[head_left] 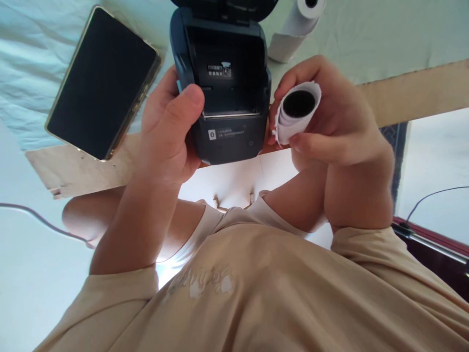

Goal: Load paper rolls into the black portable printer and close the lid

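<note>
My left hand [172, 122] is closed around the left side of a dark label printer [230, 139], its thumb on the inner edge. The printer's lid [234, 7] is raised, and its paper compartment shows a small printed sticker [219, 69] with no roll inside. Just right of the printer, my right hand [330, 117] grips a small white paper roll [293, 128] with a dark hollow core facing up. The roll's outer edge looks ragged. Another white paper roll [298, 24], partly unrolled, is on the cloth behind my right hand.
A phone [102, 83] with a dark screen and clear case lies on the left of the pale green cloth [395, 34]. The table's wooden edge [414, 90] runs in front of my legs. A cable [44, 220] hangs at the left, and a dark red object [436, 254] is at the lower right.
</note>
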Demonstrator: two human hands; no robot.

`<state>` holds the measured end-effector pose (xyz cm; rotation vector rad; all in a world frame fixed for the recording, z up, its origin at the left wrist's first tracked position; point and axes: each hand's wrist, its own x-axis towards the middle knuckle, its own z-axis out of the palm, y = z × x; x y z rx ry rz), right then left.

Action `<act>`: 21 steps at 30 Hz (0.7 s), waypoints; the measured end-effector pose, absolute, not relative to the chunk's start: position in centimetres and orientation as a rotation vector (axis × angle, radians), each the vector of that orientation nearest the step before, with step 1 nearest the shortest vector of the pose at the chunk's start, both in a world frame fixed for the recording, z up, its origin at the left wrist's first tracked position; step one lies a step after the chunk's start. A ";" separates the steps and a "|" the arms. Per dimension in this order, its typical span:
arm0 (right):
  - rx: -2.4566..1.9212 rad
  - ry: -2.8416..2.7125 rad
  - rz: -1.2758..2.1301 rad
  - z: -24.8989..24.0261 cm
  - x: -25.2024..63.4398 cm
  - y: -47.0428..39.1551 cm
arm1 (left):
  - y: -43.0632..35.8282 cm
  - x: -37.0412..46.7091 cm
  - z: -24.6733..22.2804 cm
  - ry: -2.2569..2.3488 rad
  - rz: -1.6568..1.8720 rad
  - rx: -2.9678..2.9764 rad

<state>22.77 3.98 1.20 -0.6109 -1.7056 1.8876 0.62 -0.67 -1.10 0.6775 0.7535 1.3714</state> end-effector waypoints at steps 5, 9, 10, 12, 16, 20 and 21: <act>-0.753 -1.666 1.906 1.3 22.3 3.6 | -0.7 1.0 -0.9 0.760 1.377 0.670; -0.924 -1.710 1.773 1.1 22.2 3.6 | -0.5 0.7 -1.0 0.789 1.333 0.703; -0.951 -1.729 1.728 1.0 22.2 3.7 | -0.5 0.6 -1.0 0.791 1.326 0.707; -0.977 -1.760 1.649 0.9 22.2 3.8 | -0.5 0.5 -1.0 0.786 1.322 0.709; -0.926 -1.732 1.594 1.1 21.9 3.9 | -0.7 0.7 -0.9 0.789 1.353 0.686; -0.879 -1.619 1.540 1.4 21.4 4.0 | -0.7 0.7 -1.0 0.814 1.359 0.683; -0.840 -1.597 1.532 1.5 21.2 4.1 | -0.6 0.7 -1.0 0.819 1.348 0.683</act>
